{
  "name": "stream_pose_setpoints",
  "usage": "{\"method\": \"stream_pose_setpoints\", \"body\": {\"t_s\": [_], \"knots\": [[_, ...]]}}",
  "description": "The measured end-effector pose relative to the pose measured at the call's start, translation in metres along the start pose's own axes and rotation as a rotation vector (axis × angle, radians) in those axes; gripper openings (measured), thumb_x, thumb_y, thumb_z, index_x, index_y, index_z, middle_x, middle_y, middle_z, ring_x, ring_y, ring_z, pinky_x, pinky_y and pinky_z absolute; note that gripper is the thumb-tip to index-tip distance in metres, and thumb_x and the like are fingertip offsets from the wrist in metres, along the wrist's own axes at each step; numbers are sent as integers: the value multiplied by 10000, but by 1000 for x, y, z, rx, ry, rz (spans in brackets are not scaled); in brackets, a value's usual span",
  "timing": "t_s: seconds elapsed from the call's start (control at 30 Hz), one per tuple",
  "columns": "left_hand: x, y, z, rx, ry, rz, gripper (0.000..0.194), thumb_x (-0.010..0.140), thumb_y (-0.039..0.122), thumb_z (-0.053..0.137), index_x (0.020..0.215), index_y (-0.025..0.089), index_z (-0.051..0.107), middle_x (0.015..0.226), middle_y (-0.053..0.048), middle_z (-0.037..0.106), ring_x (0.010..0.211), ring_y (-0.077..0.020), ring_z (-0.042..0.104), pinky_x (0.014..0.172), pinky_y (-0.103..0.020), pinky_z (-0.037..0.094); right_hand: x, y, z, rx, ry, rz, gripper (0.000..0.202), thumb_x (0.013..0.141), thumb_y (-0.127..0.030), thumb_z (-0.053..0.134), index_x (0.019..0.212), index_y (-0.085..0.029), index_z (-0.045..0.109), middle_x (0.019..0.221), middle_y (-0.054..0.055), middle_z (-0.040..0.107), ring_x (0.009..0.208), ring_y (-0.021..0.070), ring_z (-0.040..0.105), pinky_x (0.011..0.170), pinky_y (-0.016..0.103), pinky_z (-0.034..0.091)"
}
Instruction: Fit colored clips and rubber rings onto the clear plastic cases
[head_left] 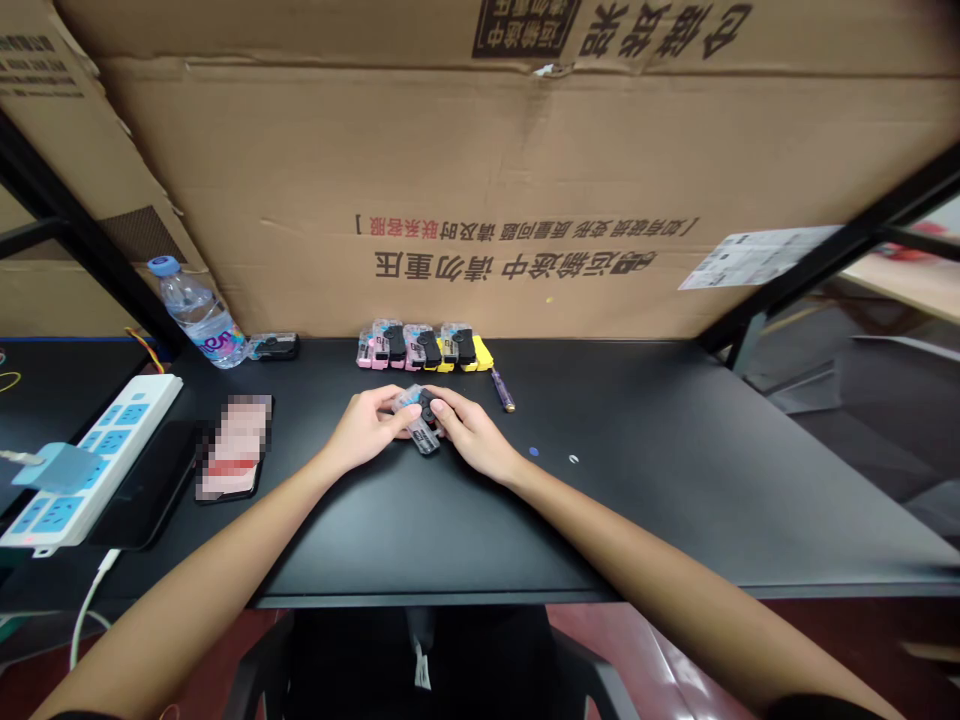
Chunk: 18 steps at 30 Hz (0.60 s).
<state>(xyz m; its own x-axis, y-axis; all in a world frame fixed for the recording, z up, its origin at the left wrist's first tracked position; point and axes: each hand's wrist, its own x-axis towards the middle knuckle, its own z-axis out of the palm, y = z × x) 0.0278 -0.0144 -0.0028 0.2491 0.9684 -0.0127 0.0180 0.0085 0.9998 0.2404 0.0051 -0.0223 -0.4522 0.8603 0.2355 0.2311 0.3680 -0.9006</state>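
Both my hands hold one small clear-and-black plastic device [424, 432] just above the black table. My left hand [367, 428] grips its clear side, thumb on top and fingers curled underneath. My right hand [474, 430] closes on the black side, with the thumb near a round black part. Beyond the hands, a row of similar devices with pink and yellow parts [424, 347] lies against the cardboard. A small screwdriver [503, 391] with a dark, see-through handle rests to the right of that row.
A water bottle [199, 312] leans at the back left near another clear-and-black device [274, 347]. Left of my hands lie a phone [236, 450], a dark slab [146, 490] and a white power strip [90, 455]. Two tiny discs, one blue [533, 451], one whitish [574, 459], lie at right.
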Motion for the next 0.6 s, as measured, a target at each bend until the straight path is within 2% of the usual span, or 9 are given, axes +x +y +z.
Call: {"method": "stream_pose_setpoints", "body": {"t_s": [0.13, 0.3, 0.43, 0.6], "knots": [[2, 1, -1, -62, -5, -21, 538, 799, 600, 893, 1043, 145, 742, 957, -80, 812, 888, -239, 827, 869, -425, 713, 1, 0, -3, 2, 7, -10, 526, 1111, -527, 474, 1465, -181, 651, 1065, 103, 777, 817, 212, 713, 737, 348, 636], [3, 3, 0, -68, 26, -20, 551, 798, 609, 890, 1060, 146, 749, 991, -90, 815, 907, -234, 820, 870, -405, 712, 3, 2, -3, 32, 25, 45, 566, 1107, -539, 474, 1482, -151, 647, 952, 82, 771, 705, 193, 673, 702, 343, 625], [3, 4, 1, 13, 76, 24, 504, 816, 582, 872, 1061, 155, 761, 953, -69, 811, 839, -219, 807, 801, -364, 709, 3, 0, -3, 60, 49, 49, 561, 1105, -540, 483, 1471, -153, 660, 1009, 97, 775, 735, 194, 673, 723, 345, 616], [2, 6, 0, 28, 70, 35, 461, 814, 555, 859, 1028, 159, 758, 912, -53, 803, 812, -225, 800, 768, -357, 696, 4, -1, -8, 18, 11, 9, 597, 1092, -562, 505, 1470, -128, 663, 1077, 126, 770, 743, 196, 662, 761, 369, 606]]}}
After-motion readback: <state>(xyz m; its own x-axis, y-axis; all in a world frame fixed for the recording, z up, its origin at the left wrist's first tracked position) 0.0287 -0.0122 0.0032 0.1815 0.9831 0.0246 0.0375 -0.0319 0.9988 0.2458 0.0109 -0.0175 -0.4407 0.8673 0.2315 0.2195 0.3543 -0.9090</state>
